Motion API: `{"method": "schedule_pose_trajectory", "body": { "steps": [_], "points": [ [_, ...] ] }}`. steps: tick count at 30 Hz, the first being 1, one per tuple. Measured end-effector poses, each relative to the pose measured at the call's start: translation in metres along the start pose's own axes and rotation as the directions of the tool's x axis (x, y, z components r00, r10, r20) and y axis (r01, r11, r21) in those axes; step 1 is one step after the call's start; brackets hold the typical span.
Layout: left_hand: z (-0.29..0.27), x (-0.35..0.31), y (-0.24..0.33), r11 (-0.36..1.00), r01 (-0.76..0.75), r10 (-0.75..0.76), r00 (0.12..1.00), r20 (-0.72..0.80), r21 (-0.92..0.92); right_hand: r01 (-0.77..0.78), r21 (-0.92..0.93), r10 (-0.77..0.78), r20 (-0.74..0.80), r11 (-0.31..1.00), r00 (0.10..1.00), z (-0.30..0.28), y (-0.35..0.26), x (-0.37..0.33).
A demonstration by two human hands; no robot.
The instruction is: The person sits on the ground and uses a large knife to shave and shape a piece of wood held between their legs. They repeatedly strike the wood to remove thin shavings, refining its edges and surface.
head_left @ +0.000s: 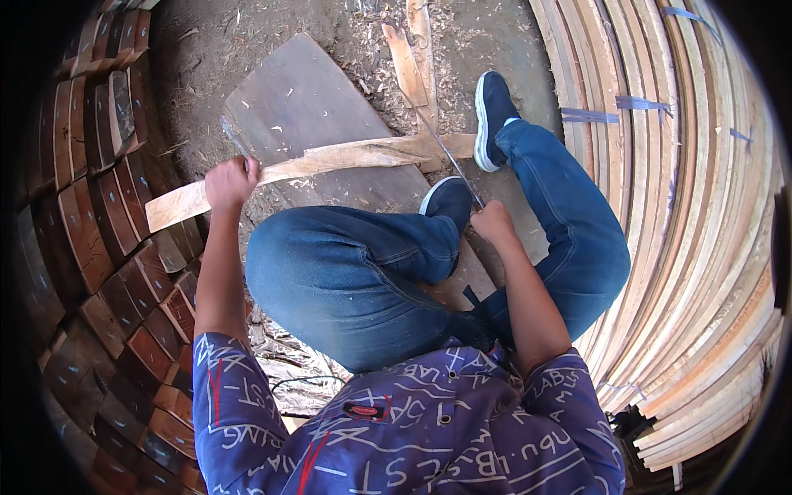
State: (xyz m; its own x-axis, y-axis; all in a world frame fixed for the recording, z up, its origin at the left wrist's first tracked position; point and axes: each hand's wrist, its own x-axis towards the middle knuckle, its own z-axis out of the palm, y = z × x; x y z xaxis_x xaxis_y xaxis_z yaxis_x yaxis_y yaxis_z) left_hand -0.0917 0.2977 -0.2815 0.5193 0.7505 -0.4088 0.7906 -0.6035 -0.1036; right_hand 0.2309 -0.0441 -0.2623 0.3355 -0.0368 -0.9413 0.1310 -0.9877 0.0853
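A long, pale wooden plank (346,157) lies crosswise in front of me, over a flat grey-brown board (305,99) on the ground. My left hand (232,181) is closed around the plank near its left end. My right hand (493,223) is a closed fist on the handle of a long, thin-bladed tool (450,155); the handle is mostly hidden by the fingers. Seen nearly edge-on, the blade slants up and leftward across the plank's right part; whether it touches the wood I cannot tell. My shoes (495,107) are close to the plank's right end.
Wood shavings (466,62) litter the ground beyond the plank. A short wood piece (403,62) lies by a narrow wooden strip (421,33). Stacked dark lumber ends (107,239) rise on the left. Long planks bound with bluish straps (643,103) are piled on the right.
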Motion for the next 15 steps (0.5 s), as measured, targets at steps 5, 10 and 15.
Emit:
{"method": "schedule_pose_trajectory", "body": {
  "steps": [5, 10, 15],
  "points": [
    [-0.002, -0.001, 0.002, 0.999, 0.04, -0.039, 0.999, 0.033, -0.018, 0.448, 0.177, -0.39, -0.287, 0.876, 0.875, -0.023, -0.043, -0.039],
    [-0.004, 0.0, 0.003, 0.999, 0.039, -0.039, 0.999, 0.03, -0.008, 0.712, 0.276, -0.521, -0.522, 0.646, 0.676, -0.029, -0.069, -0.063],
    [-0.003, 0.001, 0.001, 0.999, 0.032, -0.031, 0.999, 0.045, -0.014, 0.137, 0.026, -0.132, -0.139, 0.99, 0.981, 0.011, 0.01, -0.001]
  ]
}}
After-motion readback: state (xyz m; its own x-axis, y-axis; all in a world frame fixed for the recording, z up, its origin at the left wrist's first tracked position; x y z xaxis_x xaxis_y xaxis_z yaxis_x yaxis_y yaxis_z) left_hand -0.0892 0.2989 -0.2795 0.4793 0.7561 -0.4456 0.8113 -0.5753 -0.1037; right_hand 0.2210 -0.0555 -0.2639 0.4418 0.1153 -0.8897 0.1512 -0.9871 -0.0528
